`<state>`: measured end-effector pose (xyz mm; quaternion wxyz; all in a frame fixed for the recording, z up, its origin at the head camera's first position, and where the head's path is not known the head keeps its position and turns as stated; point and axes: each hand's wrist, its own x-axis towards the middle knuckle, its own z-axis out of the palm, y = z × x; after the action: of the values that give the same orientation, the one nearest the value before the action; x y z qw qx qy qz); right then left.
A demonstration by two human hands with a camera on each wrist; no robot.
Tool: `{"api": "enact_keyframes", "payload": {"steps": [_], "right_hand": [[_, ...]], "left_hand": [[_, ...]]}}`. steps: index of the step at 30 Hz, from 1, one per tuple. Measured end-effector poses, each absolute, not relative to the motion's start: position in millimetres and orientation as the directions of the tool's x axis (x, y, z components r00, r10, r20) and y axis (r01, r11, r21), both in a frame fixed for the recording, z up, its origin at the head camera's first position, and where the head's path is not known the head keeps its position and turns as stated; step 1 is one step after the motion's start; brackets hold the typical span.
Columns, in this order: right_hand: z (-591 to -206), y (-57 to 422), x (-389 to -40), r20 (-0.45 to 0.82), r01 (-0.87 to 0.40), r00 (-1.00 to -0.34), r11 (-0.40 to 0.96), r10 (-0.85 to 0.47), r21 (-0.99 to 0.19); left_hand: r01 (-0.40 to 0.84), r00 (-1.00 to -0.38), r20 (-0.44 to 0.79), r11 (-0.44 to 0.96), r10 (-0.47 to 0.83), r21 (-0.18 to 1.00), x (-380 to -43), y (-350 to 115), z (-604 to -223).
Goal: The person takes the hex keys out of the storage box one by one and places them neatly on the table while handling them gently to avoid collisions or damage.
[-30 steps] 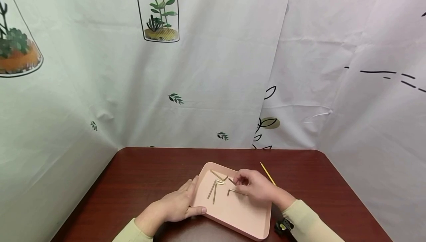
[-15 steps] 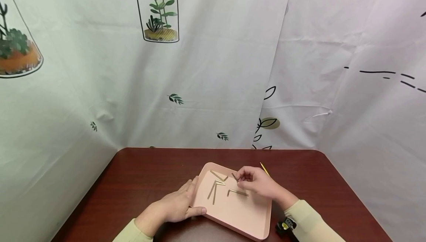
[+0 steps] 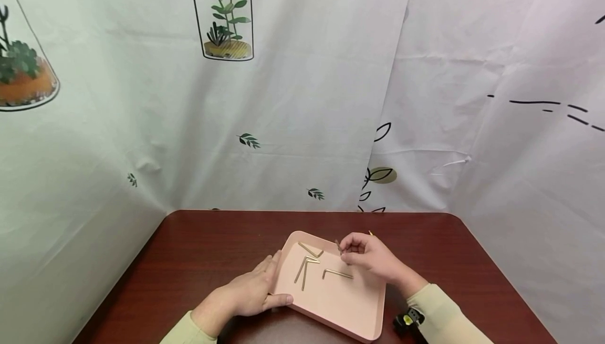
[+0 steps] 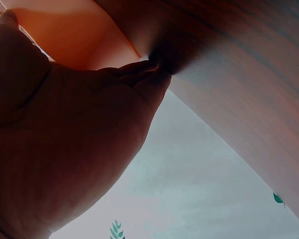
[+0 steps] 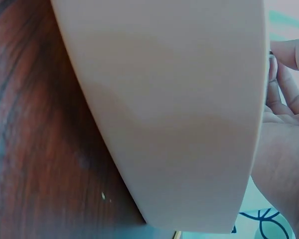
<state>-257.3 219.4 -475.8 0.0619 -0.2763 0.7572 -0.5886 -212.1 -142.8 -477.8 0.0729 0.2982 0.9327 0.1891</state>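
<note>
A pink tray [image 3: 335, 307] sits at an angle near the table's front. Several L-shaped, brass-coloured hex keys lie in it: one hex key [image 3: 312, 251] by the back wall, a close pair left of the middle, including the hex key [image 3: 304, 277], and one hex key [image 3: 338, 273] nearer the middle. My right hand [image 3: 371, 254] pinches another hex key [image 3: 338, 246] between thumb and fingers, over the tray's back right part. Most of that key is hidden by the fingers. My left hand [image 3: 250, 286] rests against the tray's left corner, fingers straight along the outside wall, thumb on the front rim.
Behind the right hand, only the tip of a yellow pencil [image 3: 371, 233] shows on the dark red-brown table [image 3: 212, 244]. A black wrist device [image 3: 407, 319] is at the right cuff. White patterned cloth [image 3: 283, 97] hangs around the table's back and sides.
My right hand has lifted and moved slightly back and to the right with the pinched hex key, uncovering the key near the tray's middle and covering more pencil. The left hand stays put.
</note>
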Motion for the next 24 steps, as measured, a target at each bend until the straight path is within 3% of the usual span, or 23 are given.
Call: {"api": "enact_keyframes", "payload": {"steps": [24], "right_hand": [[-476, 243, -259, 0.231, -0.334, -0.905, 0.26, -0.357, -0.906]], "left_hand": [[0.514, -0.814, -0.04, 0.751, 0.58, 0.415, -212, -144, -478]]}}
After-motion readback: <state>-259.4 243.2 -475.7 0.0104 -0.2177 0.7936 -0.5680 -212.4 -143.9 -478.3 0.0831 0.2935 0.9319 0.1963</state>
